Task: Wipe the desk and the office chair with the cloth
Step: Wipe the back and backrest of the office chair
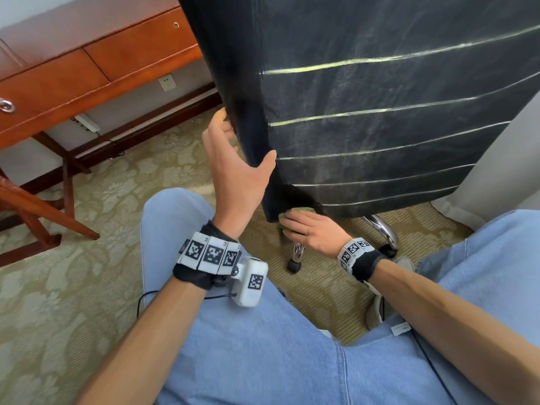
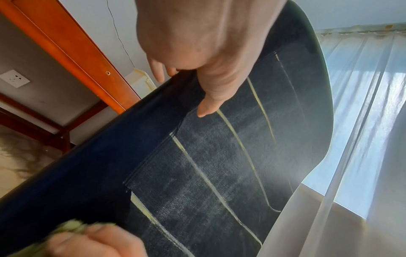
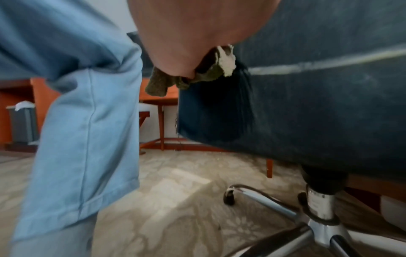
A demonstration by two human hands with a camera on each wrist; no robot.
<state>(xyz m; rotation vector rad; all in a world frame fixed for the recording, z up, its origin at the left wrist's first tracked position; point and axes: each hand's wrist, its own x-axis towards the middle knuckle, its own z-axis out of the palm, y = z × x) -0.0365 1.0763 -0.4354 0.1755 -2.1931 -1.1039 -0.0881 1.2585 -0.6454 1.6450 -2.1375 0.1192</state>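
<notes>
The black office chair back (image 1: 380,97) with pale seam lines fills the upper right of the head view, dusty and streaked (image 2: 219,165). My left hand (image 1: 239,150) grips its left side edge, thumb (image 2: 204,97) on the back face and fingers curled round the edge. My right hand (image 1: 309,229) holds a bunched green cloth (image 1: 301,211) against the lower left corner of the chair back (image 3: 318,104). The cloth (image 3: 206,73) sticks out under the palm (image 3: 186,34). The brown wooden desk (image 1: 73,71) stands at the upper left.
Below the chair is its chrome base with casters (image 3: 318,224), close to my right wrist. A power strip (image 1: 86,122) and wall socket (image 1: 167,82) sit under the desk. A pale curtain (image 1: 496,171) hangs on the right. My knees in blue jeans (image 1: 248,346) are over patterned carpet.
</notes>
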